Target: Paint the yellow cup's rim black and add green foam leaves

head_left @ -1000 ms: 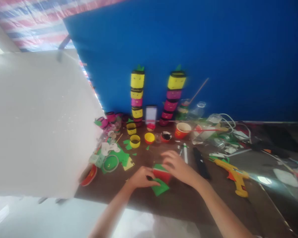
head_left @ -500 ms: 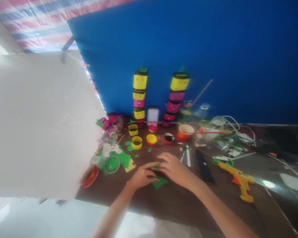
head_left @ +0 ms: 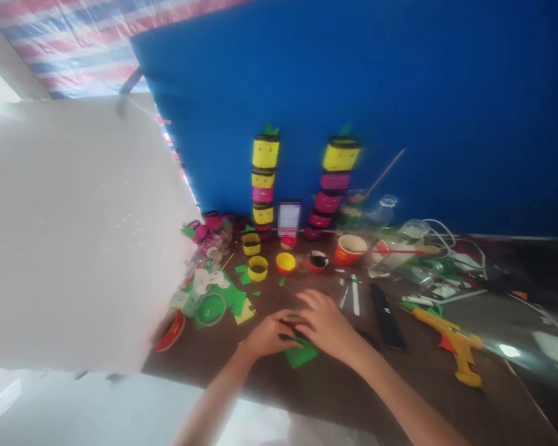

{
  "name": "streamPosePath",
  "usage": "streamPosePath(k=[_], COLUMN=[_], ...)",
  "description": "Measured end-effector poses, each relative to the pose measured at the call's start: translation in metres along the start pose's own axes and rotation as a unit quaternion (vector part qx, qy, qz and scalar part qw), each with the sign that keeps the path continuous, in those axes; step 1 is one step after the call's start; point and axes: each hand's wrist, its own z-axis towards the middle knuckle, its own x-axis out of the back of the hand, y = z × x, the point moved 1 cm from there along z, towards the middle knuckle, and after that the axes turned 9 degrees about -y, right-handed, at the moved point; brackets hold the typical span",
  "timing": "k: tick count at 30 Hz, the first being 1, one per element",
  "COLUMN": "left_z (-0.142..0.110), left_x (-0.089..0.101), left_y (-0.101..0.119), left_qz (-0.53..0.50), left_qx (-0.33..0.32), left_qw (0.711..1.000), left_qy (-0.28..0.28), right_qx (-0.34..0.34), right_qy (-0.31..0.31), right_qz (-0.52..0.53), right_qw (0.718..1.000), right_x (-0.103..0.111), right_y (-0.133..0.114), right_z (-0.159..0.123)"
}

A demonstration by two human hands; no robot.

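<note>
The green paper (head_left: 300, 354) lies on the brown table (head_left: 325, 393), partly under both hands. At its far edge, the left hand (head_left: 270, 334) and right hand (head_left: 326, 323) come together with curved fingers around something small and partly hidden; whether they grasp it, I cannot tell. Left of the green paper is a tape roll (head_left: 211, 309); beyond it stand a yellow cup (head_left: 257, 269) and a red cup (head_left: 350, 249). To its right lie a black case (head_left: 387, 316) and, farther off, a yellow glue gun (head_left: 458, 342).
</note>
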Motion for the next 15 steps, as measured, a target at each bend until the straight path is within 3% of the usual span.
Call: streamPosePath(k=[5, 10, 15], left_z=[0.000, -0.001, -0.001], left_x=[0.000, 0.000, -0.001], left_y=[-0.001, -0.001, 0.000], left_qz=[0.010, 0.020, 0.007], left_qx=[0.016, 0.044, 0.076], left_qw=[1.000, 0.999, 0.997], left_qy=[0.005, -0.005, 0.002], right_qx=[0.013, 0.034, -0.005], right_qy=[0.053, 0.069, 0.113], right_qz=[-0.010, 0.036, 0.090], right_qw=[0.998, 0.996, 0.990], right_x=[-0.001, -0.003, -0.012], right_y=[-0.001, 0.002, 0.012], right_z=[-0.002, -0.006, -0.007])
